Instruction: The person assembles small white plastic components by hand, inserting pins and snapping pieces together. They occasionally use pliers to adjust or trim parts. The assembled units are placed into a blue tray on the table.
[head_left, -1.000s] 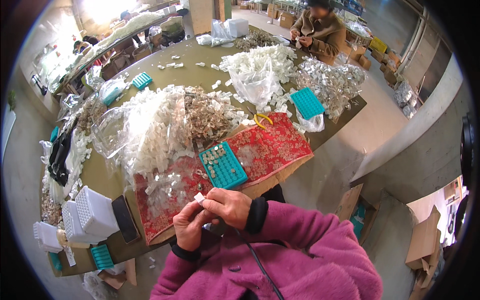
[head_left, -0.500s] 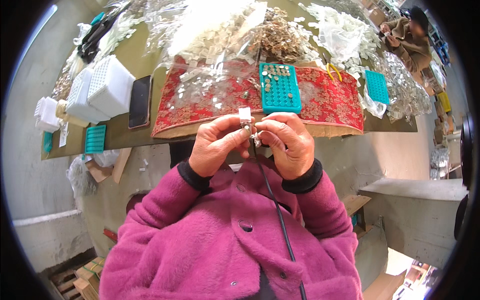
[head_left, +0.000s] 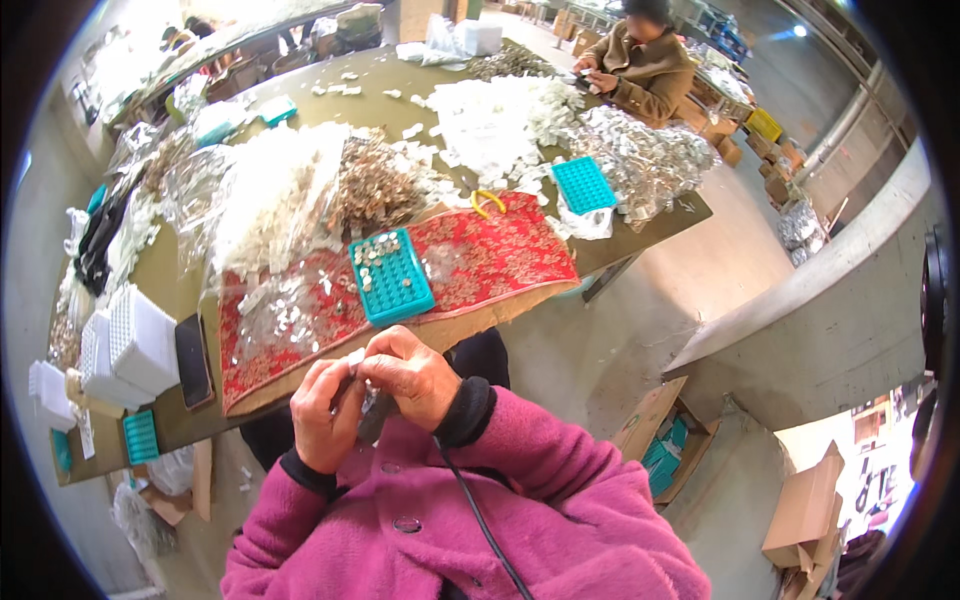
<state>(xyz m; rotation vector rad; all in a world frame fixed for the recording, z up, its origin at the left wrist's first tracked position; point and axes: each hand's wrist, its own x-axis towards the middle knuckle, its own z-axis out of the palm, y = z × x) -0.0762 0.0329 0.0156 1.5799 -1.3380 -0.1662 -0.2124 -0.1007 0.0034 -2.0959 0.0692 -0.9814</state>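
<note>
Close together at the table's near edge, my left hand [head_left: 326, 415] and my right hand [head_left: 415, 380] pinch with their fingertips at one spot. Between the fingertips a bit of a small white piece [head_left: 356, 360] shows; the fingers hide most of it. Just beyond the hands, a teal tray [head_left: 408, 302] with rows of round pockets lies on a red patterned cloth [head_left: 505, 245]. Small round metal pieces [head_left: 372, 250] sit mostly in its far rows. Left of the tray, small shiny pieces [head_left: 290, 305] are scattered over the cloth.
Heaps of white pieces [head_left: 285, 190] and brownish metal pieces [head_left: 375, 185] cover the table behind. Yellow-handled pliers [head_left: 488, 204] and another teal tray [head_left: 585, 185] lie right. A phone [head_left: 194, 360] and white racks [head_left: 145, 335] stand left. A person [head_left: 645, 65] works across the table.
The view has swung to the right, so the table now sits further left. My hands have drawn tighter together, and the white piece, earlier plainly visible, is now mostly covered by my fingers.
</note>
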